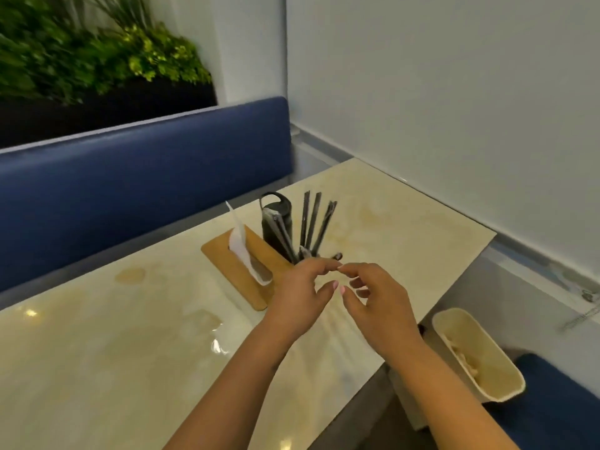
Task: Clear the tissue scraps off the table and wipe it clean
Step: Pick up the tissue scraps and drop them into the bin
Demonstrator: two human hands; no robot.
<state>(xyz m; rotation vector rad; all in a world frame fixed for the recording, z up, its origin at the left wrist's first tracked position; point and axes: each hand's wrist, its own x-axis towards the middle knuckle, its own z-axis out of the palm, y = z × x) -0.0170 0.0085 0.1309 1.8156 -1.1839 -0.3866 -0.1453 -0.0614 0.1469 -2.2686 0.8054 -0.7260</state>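
Note:
Both hands hover together over the glossy cream table (107, 345), near its right side. My left hand (300, 293) and my right hand (378, 300) face each other with fingers spread and fingertips almost touching; neither holds anything I can make out. Just beyond them a wooden tissue box (227, 258) lies flat with a white tissue (238, 241) sticking up from its slot. No loose tissue scraps show on the tabletop. A cream waste bin (496, 368) stands beside the table's right edge, with pale crumpled scraps inside.
A black holder (276, 228) with dark cutlery sticks (311, 225) stands behind the tissue box. A blue bench backrest (130, 177) runs along the far side, with plants (97, 56) above it. A white wall (454, 92) borders the right. A blue seat (565, 394) lies at lower right.

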